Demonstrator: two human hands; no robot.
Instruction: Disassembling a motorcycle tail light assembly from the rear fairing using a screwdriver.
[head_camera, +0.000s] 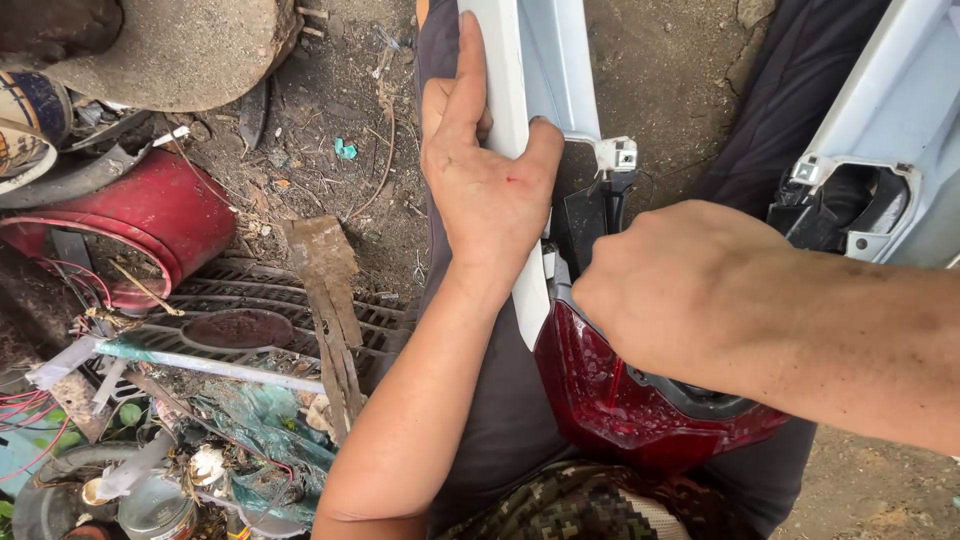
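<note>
Steadying: long white plastic body panel (520, 110) clasped by left hand (485, 190) | right hand (670, 290) fisted on dark red glossy tail-light lens (600, 395), contents unseen | panel best kept braced firmly.

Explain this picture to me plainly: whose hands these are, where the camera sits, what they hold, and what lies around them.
There is one picture, taken by a camera worn on a person's head and looking down, so both arms are that person's own. No machine is involved. The left hand grips a white panel, fingers wrapped round its edge. The right hand is closed into a fist at the black bracket above a red tail light; what it grips, if anything, is hidden. These parts rest across the person's dark-trousered lap. A second white panel lies at the right. On the dirt ground to the left sit a red drum, a metal grate and mixed scrap.
</note>
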